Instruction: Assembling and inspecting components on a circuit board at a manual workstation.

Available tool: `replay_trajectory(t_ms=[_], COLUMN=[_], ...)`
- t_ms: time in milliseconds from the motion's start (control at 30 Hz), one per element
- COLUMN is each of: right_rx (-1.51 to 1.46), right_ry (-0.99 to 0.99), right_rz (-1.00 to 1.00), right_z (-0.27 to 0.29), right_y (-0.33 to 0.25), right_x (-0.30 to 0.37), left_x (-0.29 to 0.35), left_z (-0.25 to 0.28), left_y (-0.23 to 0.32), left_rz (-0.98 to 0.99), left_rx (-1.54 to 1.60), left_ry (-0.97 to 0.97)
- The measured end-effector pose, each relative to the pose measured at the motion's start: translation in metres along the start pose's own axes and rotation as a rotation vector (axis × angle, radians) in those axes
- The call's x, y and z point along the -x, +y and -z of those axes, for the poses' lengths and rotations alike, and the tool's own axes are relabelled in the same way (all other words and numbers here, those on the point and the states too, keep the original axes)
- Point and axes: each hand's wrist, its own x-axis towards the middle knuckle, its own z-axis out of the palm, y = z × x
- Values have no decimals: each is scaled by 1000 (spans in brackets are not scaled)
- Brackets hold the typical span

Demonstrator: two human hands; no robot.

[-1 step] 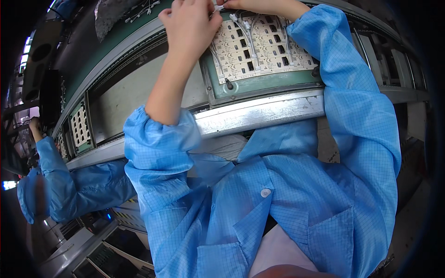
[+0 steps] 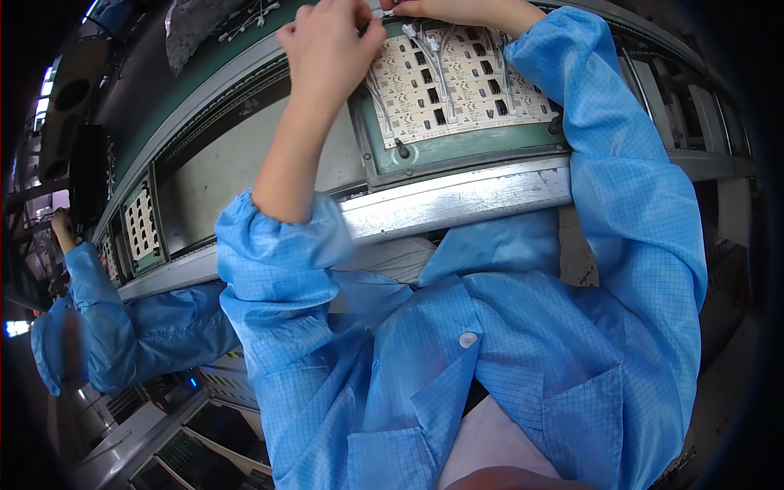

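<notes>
My left hand (image 2: 331, 49) reaches over the upper left corner of a panel of white circuit boards (image 2: 412, 121). Its fingers are curled and the thumb is bent inward; whatever they hold is hidden at the picture's top edge. Just to the right, my right hand (image 2: 449, 8) pinches a small white connector (image 2: 382, 13) between thumb and finger, close to the left hand's fingertips. White wire leads (image 2: 442, 73) with plugs lie in rows across the panel, among black components. The panel sits on a green carrier plate (image 2: 465, 148) with dark knobs at its near corners.
A metal rail (image 2: 457, 198) runs in front of my body. Left of the carrier lies a grey conveyor section (image 2: 237, 151), then another board panel (image 2: 141, 222). A co-worker in a blue smock (image 2: 155, 322) works at far left. A clear plastic bag (image 2: 196, 33) and loose leads (image 2: 249, 18) lie beyond.
My left hand has shifted very slightly to the left. The right hand and the board panel look almost the same.
</notes>
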Motion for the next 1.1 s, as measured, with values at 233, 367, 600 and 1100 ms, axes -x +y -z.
replay_trajectory(t_ms=[233,367,600,1100], right_rx=[101,243,356,194], right_ry=[-4,-30,-36,-109], right_rz=[113,193,308,78], right_z=[3,6,9,17], right_y=[-21,-20,-34,-33], right_x=[3,7,12,9], left_x=[-6,-6,-6,-9], left_z=[-14,-3,9,11], left_y=[-30,-19,-35,-22], left_rz=[384,310,142,-120], left_rx=[661,512,175,188], left_ry=[-99,-45,-291,-107])
